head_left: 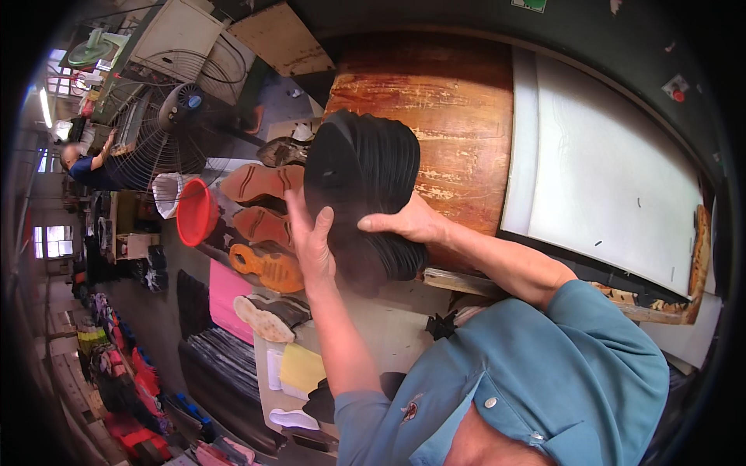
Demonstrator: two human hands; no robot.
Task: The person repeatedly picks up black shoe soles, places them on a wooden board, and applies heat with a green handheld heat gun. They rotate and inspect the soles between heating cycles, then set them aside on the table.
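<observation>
A thick stack of black shoe-sole-shaped sheets, likely insoles (361, 175), stands in front of me over the table, its many layers facing right. My right hand (404, 223) grips the stack's right side, thumb laid across the near face and its other fingers hidden behind the layers. Against the left side rests my left hand (312, 245), thumb raised and fingers reaching up along the edge. The lower part of the black pile is blurred. Just left of my left hand lie reddish-brown shoe soles (264, 182) and an orange sole (268, 268).
A worn wooden board (458, 116) lies beyond, beside a white panel (614, 155) on the right. At left are a red basin (196, 213), a large caged fan (175, 116), a pink sheet (231, 299) and whitish soles (264, 317). A person (97, 167) is farther off.
</observation>
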